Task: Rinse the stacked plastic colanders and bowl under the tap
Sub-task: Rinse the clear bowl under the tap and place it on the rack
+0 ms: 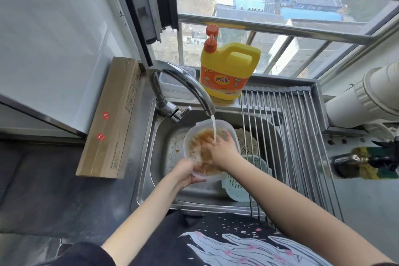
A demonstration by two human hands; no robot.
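From the head view I see a steel sink (151,157) with a running tap (183,84); the water stream (214,129) falls into a clear plastic bowl (190,136) held over the basin. My left hand (185,174) grips the bowl's near rim, fingers curled under it and thumb on the edge. My right hand (220,147) lies inside the bowl with fingers spread flat against its orange-stained inner wall, directly under the stream. A pale green colander (237,188) rests in the sink just right of the bowl, partly beneath a steel roll-up rack (291,136). A yellow detergent jug (228,71) with an orange pump stands on the ledge behind the tap; its orange label carries Chinese characters I cannot read with confidence. A cardboard box (112,119) with two small red stickers lies left of the sink.
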